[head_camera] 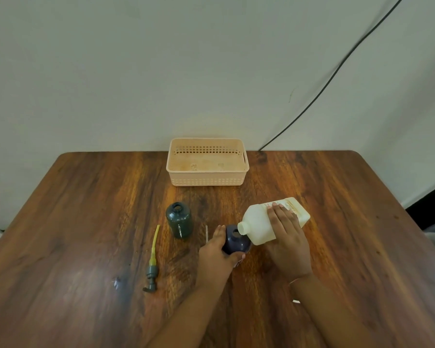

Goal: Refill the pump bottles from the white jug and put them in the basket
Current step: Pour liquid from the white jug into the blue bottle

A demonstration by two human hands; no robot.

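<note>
The table [86,222] at the bottom of the frame was wood-grained with a smooth, slightly glossy finish. The basket [207,181] at centre looked like matt peach plastic, perforated. The white jug [258,222] seemed translucent matt plastic. The green bottle [179,222] and the dark blue bottle [236,243] were glossy plastic.

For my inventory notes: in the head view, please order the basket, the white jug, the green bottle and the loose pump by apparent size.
1. Basket
2. White jug, partly covered by the right hand
3. Green bottle
4. Loose pump, long but thin

The basket lies farther away, so it is truly largest.
</note>
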